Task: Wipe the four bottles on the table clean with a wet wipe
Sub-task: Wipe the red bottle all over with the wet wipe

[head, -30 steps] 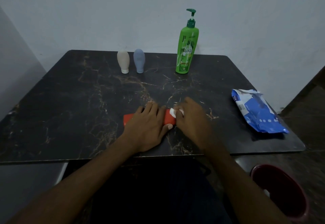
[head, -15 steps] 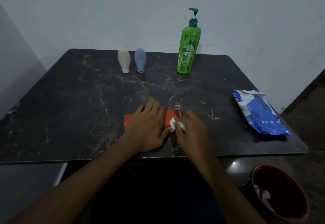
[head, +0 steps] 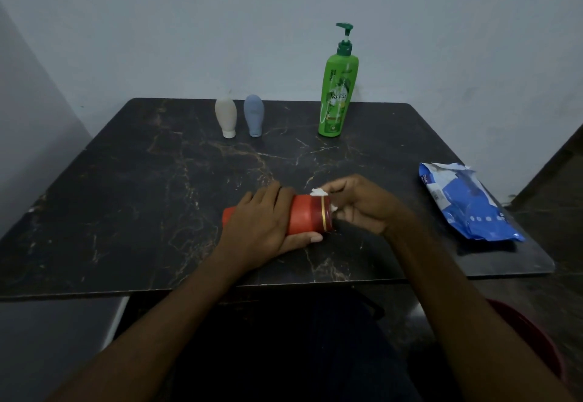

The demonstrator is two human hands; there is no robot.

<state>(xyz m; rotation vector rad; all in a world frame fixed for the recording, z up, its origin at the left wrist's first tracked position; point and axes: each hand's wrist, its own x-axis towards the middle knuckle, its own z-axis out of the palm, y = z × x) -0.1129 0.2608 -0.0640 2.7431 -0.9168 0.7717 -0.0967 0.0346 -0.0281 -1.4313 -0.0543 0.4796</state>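
A red bottle point(head: 307, 214) with a gold ring lies on its side near the front of the dark marble table point(head: 126, 180). My left hand point(head: 262, 225) grips its middle, fingers over the top and thumb underneath. My right hand point(head: 359, 204) holds a crumpled white wet wipe point(head: 318, 192) against the bottle's right end. At the back stand a cream bottle point(head: 226, 116), a grey-blue bottle point(head: 254, 114) and a tall green pump bottle point(head: 337, 86).
A blue wet-wipe pack point(head: 467, 206), torn open, lies near the table's right edge. A dark red bin point(head: 533, 348) sits on the floor below the front right corner. A pale wall stands right behind the table.
The bottle has been turned and raised a little under my left hand, so its right end with the gold ring now shows. My right hand moved the wipe round to that end.
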